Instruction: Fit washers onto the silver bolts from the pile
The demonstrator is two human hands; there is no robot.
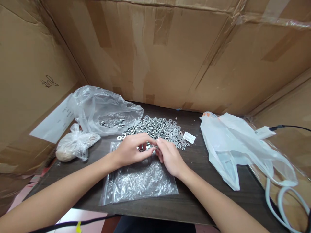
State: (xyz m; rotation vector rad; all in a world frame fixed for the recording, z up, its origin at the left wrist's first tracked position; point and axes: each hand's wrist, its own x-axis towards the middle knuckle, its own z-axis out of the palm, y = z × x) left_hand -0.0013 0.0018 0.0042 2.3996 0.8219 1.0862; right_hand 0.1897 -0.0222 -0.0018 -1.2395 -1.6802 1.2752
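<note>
Just in front of the pile of bolts and washers, the left hand and right hand are meeting, their fingertips narrowing on a small metal piece between them. Below the hands, a zip bag is lying nearer the person than the pile.

The dark tabletop is showing to the right of the pile, up to a white plastic bag, and its front edge is running past the zip bag. Behind the pile, a cardboard wall is closing off the far side. Left of the pile, a loose clear bag and a knotted bag are taking up that side.

The fingers are hiding the piece's shape and covering the pile's near part; the knotted bag's contents are staying indistinct. Both forearms are running out of view.

A label right of the pile and a paper sheet far left of it are carrying print too small to read; the left cardboard wall is bearing a handwritten "#".
</note>
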